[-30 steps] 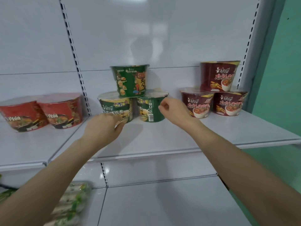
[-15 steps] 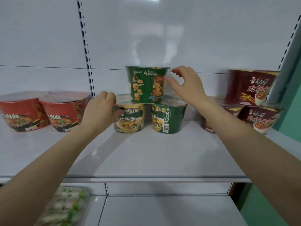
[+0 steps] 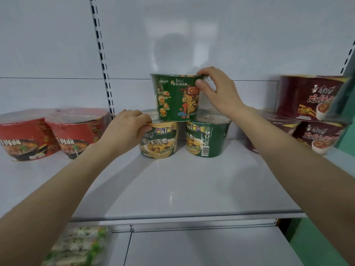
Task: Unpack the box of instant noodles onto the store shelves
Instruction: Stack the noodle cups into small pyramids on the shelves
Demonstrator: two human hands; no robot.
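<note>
Three green noodle bowls form a small pyramid on the white shelf [image 3: 182,189]. The top green bowl [image 3: 174,98] stands upright on the two below; my right hand [image 3: 217,93] grips its right rim with thumb and fingers. My left hand [image 3: 126,129] holds the upper left edge of the lower left green bowl [image 3: 161,141]. The lower right green bowl [image 3: 207,139] stands beside it, untouched. No box is in view.
Two red noodle bowls [image 3: 51,135] sit at the left of the shelf. A stack of dark red bowls [image 3: 311,112] stands at the right, by a green wall [image 3: 324,240]. Wrapped packets [image 3: 76,246] lie on the lower shelf at bottom left.
My right hand rose from the lower right bowl to the top bowl and closed on its rim. My left hand moved onto the lower left bowl's edge. The view came closer.
</note>
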